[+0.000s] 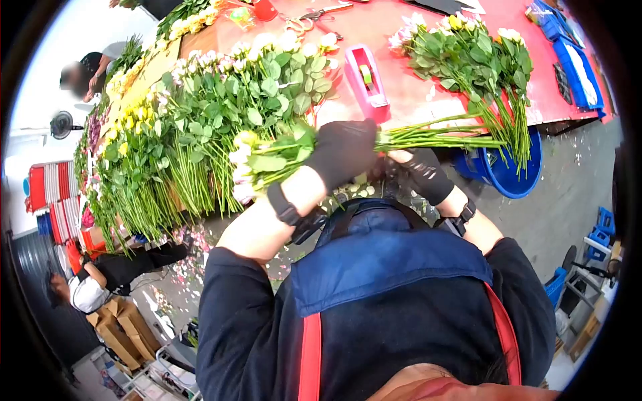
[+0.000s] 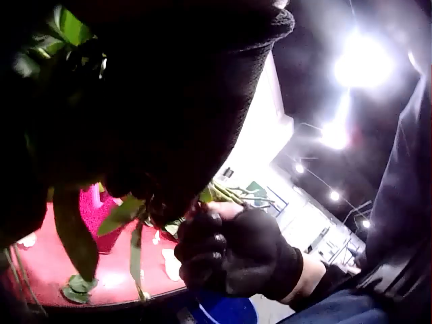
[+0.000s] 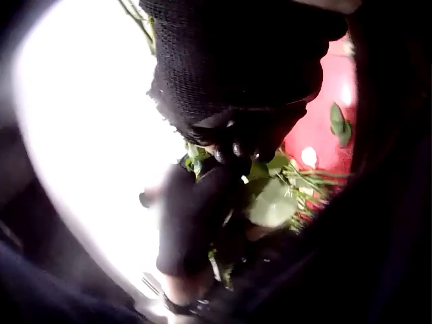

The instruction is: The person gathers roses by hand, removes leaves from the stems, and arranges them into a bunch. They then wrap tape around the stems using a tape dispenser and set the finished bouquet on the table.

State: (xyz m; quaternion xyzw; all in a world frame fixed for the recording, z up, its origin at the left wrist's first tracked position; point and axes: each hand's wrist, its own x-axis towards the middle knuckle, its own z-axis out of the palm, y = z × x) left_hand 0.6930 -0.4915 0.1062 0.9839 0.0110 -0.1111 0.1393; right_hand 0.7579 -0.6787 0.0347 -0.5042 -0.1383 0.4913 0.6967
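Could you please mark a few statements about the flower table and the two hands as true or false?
1. The left hand grips a bunch of flowers around its stems. True.
2. Both hands are bare. False: the left hand and the right hand wear black gloves.
3. A pink tape dispenser sits on the red table. True.
4. The bucket at the table's edge is yellow. False: it is blue.

The left hand (image 1: 342, 155) hides the bunch's (image 1: 267, 157) middle; the right hand's (image 1: 422, 175) fingertips (behind the stems (image 1: 441, 137)) are out of sight; dark glove (image 2: 169, 101) fills both wrist views.
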